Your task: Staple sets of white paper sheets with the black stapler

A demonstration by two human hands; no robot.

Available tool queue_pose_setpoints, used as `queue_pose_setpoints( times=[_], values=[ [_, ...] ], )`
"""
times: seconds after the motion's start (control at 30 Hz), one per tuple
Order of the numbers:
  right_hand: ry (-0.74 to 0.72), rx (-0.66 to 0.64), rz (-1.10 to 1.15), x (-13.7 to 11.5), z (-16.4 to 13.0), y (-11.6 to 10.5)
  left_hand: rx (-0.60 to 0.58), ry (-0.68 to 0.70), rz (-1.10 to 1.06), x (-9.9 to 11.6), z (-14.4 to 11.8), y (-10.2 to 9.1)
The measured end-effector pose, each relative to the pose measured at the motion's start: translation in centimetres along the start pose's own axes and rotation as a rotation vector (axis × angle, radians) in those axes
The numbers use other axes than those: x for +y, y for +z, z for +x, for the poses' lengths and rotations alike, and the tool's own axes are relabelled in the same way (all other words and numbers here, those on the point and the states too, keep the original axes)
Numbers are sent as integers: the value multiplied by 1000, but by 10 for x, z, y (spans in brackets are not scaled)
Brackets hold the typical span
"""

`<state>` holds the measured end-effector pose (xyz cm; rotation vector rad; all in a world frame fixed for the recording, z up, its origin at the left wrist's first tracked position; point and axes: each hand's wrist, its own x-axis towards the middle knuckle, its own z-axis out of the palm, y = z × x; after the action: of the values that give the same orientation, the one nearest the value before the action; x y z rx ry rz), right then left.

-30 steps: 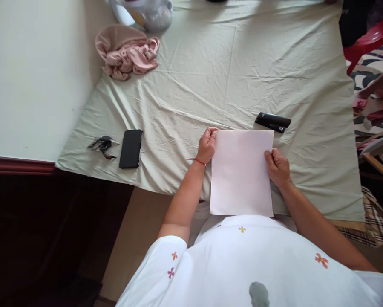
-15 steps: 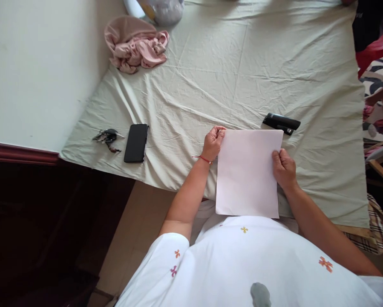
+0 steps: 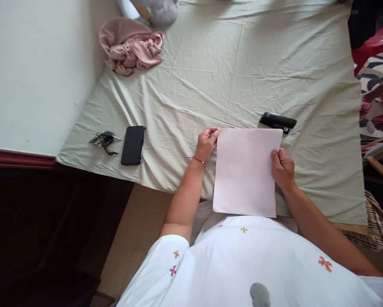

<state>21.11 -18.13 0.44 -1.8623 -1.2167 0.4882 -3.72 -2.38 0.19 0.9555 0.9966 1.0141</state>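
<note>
A white sheet of paper (image 3: 246, 170) is held over the near edge of a bed covered with a pale green sheet (image 3: 242, 72). My left hand (image 3: 206, 144) pinches the paper's upper left corner; a red thread circles that wrist. My right hand (image 3: 282, 167) grips the paper's right edge about halfway down. A black stapler (image 3: 277, 121) lies on the bed just beyond the paper's upper right corner.
A black phone (image 3: 133, 145) and a bunch of keys (image 3: 104, 139) lie at the bed's left edge. Crumpled pink cloth (image 3: 129, 44) and a plastic bag (image 3: 156, 8) sit at the far left by the wall. A red plastic chair (image 3: 372, 44) and a wooden frame (image 3: 380, 168) stand to the right.
The view shifted slightly as my head moved. Both hands keep the same hold on the paper, which stays in about the same place.
</note>
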Motion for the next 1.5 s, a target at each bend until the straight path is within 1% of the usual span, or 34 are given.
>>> queue_pose_setpoints(
  times=[0.17,0.3,0.57,0.7,0.83,0.9,1.0,1.07,1.1,1.13,1.17,1.2,1.27,1.33,1.4,1.43,1.5],
  values=[
    [-6,0,-8,-2,0,0,16,-48,17,5,-2,2],
    [-7,-1,-14,-2,0,0,21,-52,24,6,-3,2],
    [-4,4,-16,-3,0,-1,81,35,96,-3,2,3],
    [3,3,-25,-5,0,-2,124,72,105,-3,0,1],
    [11,-17,-42,-5,0,-2,80,45,176,0,-4,-2],
    [13,-48,-52,-5,0,-3,60,28,226,1,-5,-3],
    [21,-105,-64,-7,8,-10,54,49,289,1,-5,-3],
    [14,-84,-98,-10,21,-20,36,80,331,0,-5,-1],
    [-20,-27,-161,-12,31,-26,23,98,353,0,-5,-1],
    [-69,50,-248,-14,43,-32,11,117,374,0,-6,0],
    [-92,91,-291,-17,57,-39,1,137,393,0,-6,1],
    [-103,119,-323,-19,72,-46,-6,156,411,0,-7,2],
    [-117,122,-389,-21,104,-57,-13,181,433,1,-8,3],
    [-105,41,-441,-22,133,-63,-14,185,437,2,-9,4],
    [-70,-145,-511,-20,155,-63,-11,184,439,3,-9,5],
    [-55,-201,-527,-19,164,-61,-10,184,443,4,-9,5],
    [-38,-254,-556,-18,175,-52,-11,184,453,4,-9,6]
  ],
)
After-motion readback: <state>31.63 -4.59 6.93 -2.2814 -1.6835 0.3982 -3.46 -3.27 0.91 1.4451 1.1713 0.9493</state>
